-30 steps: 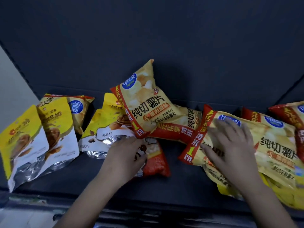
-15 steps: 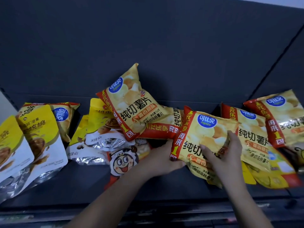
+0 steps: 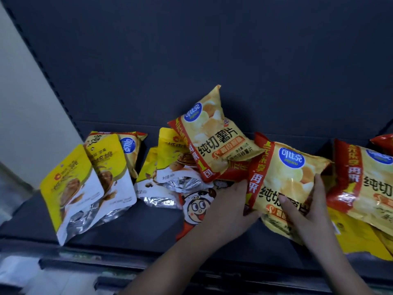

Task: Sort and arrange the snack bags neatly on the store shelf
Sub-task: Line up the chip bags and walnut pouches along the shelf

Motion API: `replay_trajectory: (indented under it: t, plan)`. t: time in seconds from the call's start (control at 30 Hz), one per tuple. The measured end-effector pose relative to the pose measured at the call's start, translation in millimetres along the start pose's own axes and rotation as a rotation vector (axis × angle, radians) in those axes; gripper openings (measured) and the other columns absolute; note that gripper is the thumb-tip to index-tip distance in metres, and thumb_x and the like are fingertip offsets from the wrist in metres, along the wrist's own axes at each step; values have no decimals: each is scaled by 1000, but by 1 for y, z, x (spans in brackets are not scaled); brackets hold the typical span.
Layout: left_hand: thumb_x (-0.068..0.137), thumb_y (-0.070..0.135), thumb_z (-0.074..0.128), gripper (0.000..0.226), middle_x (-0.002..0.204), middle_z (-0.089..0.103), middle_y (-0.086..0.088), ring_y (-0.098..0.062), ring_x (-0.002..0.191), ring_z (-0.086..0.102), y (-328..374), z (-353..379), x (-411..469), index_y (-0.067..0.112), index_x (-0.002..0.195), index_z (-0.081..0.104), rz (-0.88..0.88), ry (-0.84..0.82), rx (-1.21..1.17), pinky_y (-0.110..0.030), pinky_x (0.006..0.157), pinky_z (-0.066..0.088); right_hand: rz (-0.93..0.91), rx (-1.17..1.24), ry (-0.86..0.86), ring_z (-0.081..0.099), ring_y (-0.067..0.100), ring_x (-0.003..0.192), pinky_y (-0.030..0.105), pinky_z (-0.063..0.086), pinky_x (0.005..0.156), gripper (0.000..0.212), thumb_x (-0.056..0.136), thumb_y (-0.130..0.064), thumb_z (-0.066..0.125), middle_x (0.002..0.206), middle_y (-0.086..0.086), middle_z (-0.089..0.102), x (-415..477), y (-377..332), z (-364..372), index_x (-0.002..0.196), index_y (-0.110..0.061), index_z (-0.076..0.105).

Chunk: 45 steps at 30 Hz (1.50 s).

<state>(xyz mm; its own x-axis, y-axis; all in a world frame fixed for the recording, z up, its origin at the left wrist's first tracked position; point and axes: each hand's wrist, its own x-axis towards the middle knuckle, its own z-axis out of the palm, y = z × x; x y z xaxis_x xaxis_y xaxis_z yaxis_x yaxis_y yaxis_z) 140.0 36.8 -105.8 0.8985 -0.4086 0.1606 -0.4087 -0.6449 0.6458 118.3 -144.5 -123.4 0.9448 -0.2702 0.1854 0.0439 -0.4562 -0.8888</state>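
Both my hands hold one yellow and red potato chip bag (image 3: 291,177) in the middle right of the dark shelf (image 3: 127,222). My left hand (image 3: 229,209) grips its left red edge. My right hand (image 3: 306,207) grips its right side, thumb lying across the front. Another chip bag (image 3: 214,133) leans tilted behind it, and one more chip bag (image 3: 368,184) lies to the right. A red bag with a cartoon face (image 3: 195,207) lies partly under my left hand.
Yellow and white nut pouches (image 3: 89,184) stand at the left, a chip bag (image 3: 129,145) behind them. Two more nut pouches (image 3: 168,173) lie in the middle. A pale wall (image 3: 25,116) borders the left. The shelf's front lip (image 3: 106,252) runs below.
My left hand came off the cartoon bag and took the chip bag's left edge. My right hand went from lying flat on that bag to gripping its right side. The view shifted left.
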Motion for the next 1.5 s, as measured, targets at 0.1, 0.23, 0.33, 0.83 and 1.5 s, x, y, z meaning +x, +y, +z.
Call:
replay_trajectory:
  t: [0.1, 0.23, 0.33, 0.83, 1.5]
  plan:
    - [92, 34, 56, 76, 146, 35, -5, -25, 129, 38, -4, -2, -8, 17, 151, 11, -26, -19, 82, -38, 102, 38, 38, 58, -14, 31, 19, 138, 39, 31, 110, 94, 76, -35, 62, 153, 1, 26, 1, 2, 10, 151, -26, 5]
    - [93, 31, 54, 79, 149, 31, -5, -28, 130, 34, -2, -1, -12, 19, 152, 4, 6, -23, 181, -38, 103, 34, 47, 39, -2, 30, 19, 138, 42, 30, 111, 94, 76, -38, 62, 153, 0, 26, -2, 3, 11, 151, -25, 6]
    - [88, 36, 50, 74, 152, 28, -4, -23, 137, 29, 1, 7, -14, 15, 150, 16, 64, 66, 134, -36, 112, 27, 14, -40, 44, 29, 17, 138, 40, 29, 112, 92, 76, -36, 65, 152, 3, 28, -14, 0, 7, 150, -21, 13]
    - [78, 26, 47, 34, 98, 67, -1, -14, 96, 50, 131, 96, 33, 12, 103, 67, 665, 29, 230, -24, 84, 34, -164, -787, 194, 45, 38, 128, 53, 41, 101, 70, 65, -13, 85, 136, 18, 50, -49, 52, -166, 128, -3, 54]
    - [86, 32, 66, 58, 133, 53, 0, -20, 127, 46, 392, 338, 112, 15, 137, 45, 742, -221, 186, -34, 110, 24, 201, -1034, 501, 64, 28, 98, 40, 54, 80, 44, 71, -22, 81, 107, 8, 68, -151, 169, -506, 109, -7, 65]
